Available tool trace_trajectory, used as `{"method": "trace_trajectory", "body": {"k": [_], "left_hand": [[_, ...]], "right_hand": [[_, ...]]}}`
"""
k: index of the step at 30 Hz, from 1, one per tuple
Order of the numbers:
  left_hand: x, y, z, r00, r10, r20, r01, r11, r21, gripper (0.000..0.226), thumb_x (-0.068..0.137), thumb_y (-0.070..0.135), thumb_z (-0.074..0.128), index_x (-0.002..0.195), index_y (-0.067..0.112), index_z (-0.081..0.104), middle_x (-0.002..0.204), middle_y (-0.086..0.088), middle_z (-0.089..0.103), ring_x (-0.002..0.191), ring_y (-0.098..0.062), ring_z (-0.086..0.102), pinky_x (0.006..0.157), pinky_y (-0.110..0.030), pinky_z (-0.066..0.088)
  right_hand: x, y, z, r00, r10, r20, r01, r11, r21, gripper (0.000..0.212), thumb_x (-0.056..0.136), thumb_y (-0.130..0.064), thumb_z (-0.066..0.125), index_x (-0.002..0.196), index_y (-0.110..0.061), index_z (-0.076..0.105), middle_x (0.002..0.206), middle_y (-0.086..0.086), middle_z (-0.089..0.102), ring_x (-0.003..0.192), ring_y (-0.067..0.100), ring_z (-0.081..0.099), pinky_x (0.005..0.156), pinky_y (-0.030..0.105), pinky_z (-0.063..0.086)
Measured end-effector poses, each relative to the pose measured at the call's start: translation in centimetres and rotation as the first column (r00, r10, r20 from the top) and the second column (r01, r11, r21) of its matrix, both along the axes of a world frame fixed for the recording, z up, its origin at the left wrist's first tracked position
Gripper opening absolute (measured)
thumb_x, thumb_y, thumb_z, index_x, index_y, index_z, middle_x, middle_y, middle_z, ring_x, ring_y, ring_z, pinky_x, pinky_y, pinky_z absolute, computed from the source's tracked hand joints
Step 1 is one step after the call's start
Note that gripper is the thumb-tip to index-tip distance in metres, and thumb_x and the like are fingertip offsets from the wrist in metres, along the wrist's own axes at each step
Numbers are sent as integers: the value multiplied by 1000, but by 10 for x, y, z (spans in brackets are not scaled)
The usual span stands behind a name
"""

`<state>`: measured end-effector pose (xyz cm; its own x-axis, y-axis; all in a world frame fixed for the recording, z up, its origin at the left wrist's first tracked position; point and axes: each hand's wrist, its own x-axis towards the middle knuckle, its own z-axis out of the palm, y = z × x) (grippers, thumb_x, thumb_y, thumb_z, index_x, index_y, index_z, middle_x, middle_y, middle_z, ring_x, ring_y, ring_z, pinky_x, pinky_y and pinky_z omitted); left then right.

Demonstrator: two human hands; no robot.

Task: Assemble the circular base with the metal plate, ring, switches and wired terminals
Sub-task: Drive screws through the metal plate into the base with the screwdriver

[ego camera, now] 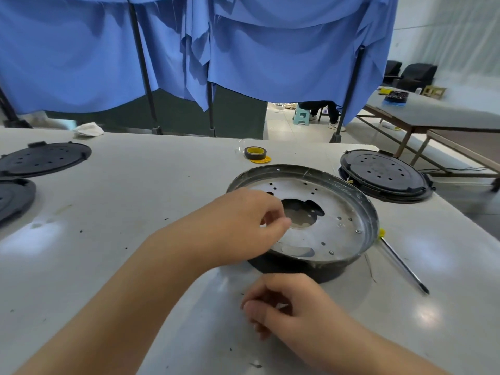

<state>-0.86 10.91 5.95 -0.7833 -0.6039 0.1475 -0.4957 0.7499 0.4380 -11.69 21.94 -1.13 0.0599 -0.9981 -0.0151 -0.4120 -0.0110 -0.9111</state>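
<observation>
Grey table [162, 185], circular base [362, 201] open-side up

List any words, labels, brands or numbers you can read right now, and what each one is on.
No text can be read in this view.
The tape roll: yellow core, no print visible.
The black perforated disc to the right: faint marks at its centre, too blurred to read.
The metal plate in the circular base: only holes, no markings.
The pen: no legible print.
</observation>
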Motion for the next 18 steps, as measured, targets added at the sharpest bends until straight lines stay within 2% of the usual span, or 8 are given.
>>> {"method": "trace_trajectory", "body": {"k": [2,3,5,8,11,12,15,18], "left_hand": [[5,1,-2,999,-1,38,0,1000,21,16,86,38,54,95,33,66,94,22,61,88,9,55,72,-11,43],[7,3,-4,998,0,61,-2,999,35,16,82,37,55,95,36,65,94,24,59,85,10,54,68,-9,41],[10,5,-7,993,-7,116,2,999,44,22,73,36,53,93,39,62,93,21,58,82,3,56,71,-17,46],[15,4,-17,990,-3,141,23,991,-135,27,70,36,52,95,37,61,93,14,58,92,-6,53,87,-25,43],[23,0,-32,998,27,55,-7,940,-341,19,78,33,69,95,28,65,95,12,60,95,-12,53,87,-21,33],[25,-1,-36,999,34,41,-16,927,-375,18,77,33,73,91,25,66,92,10,62,93,-14,55,86,-22,32],[27,-4,-44,1000,16,16,-8,903,-429,19,73,28,79,76,17,65,77,4,62,78,-22,58,80,-24,34],[24,-2,-44,999,-2,-42,-17,893,-450,19,76,25,77,75,13,63,73,2,60,70,-22,56,74,-23,33]], "right_hand": [[-6,3,0,984,-73,164,57,993,100,7,88,-9,66,82,-11,70,65,-1,67,60,12,64,62,23,53],[-7,4,1,962,-107,251,67,984,163,6,87,-7,66,82,-7,70,65,2,67,59,13,64,60,22,53],[-8,4,4,896,-176,407,62,958,280,6,86,-2,66,80,-2,69,65,8,66,57,14,64,56,21,52],[-9,5,7,769,-256,586,4,918,396,9,82,1,66,74,-2,69,68,14,66,56,17,65,54,21,54],[-9,6,10,708,-262,656,-58,904,424,1,70,-5,72,71,-5,72,70,14,67,58,16,66,54,21,55],[-10,7,9,698,-264,666,-68,901,429,6,65,-7,74,71,-6,73,71,14,67,59,16,66,55,22,55],[-12,7,7,680,-288,674,-67,891,448,10,60,-7,75,70,-6,74,74,15,68,62,17,67,56,22,56],[-15,6,5,636,-326,699,-66,880,470,9,62,-1,73,70,-5,76,76,16,70,64,18,69,57,22,56]]}}
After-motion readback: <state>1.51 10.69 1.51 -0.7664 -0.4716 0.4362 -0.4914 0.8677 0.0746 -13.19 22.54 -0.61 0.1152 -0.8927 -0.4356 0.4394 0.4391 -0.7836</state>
